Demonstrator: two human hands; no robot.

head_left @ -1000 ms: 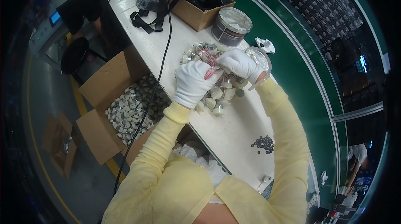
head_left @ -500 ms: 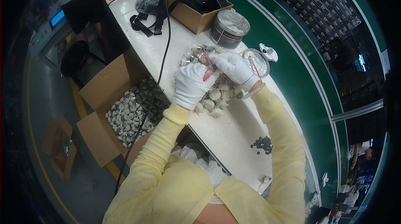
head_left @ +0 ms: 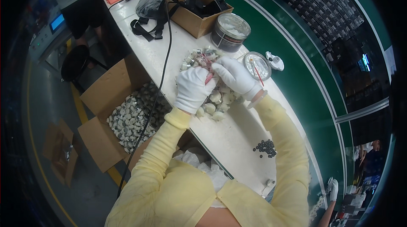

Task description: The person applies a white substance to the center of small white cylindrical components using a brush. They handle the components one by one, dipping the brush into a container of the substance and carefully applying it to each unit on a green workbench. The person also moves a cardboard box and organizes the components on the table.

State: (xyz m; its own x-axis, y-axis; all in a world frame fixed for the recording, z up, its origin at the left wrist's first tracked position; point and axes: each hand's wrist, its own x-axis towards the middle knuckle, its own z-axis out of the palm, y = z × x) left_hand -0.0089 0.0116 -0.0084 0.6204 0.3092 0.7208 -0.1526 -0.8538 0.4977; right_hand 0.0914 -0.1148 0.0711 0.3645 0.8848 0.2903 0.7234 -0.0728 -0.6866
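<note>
My left hand [head_left: 191, 88], in a white glove, is closed around a bundle of thin pinkish-red wires [head_left: 209, 78]. Close beside it on the right is my right hand [head_left: 237, 76], also gloved, with its fingers pinched at the wires; what is between those fingertips is hidden. Under and around both hands lies a pile of small whitish round parts with metal sides [head_left: 215, 97], some with wires attached. To the right of my right hand stands a shallow round tin of white paste [head_left: 259, 67] with a red stick in it.
A larger tin [head_left: 230, 32] and a cardboard box of black items [head_left: 195, 19] stand farther back. Small black rings [head_left: 266, 148] lie near my right forearm. A black cable [head_left: 163, 72] crosses the table's left edge, above an open carton [head_left: 99, 140] of similar parts. Another person's gloved hand [head_left: 333, 189] shows lower right.
My right hand has shifted slightly down and its fingers have moved at the wires. My left hand stays on the bundle. Another person's gloved hand has come farther into view at the lower right.
</note>
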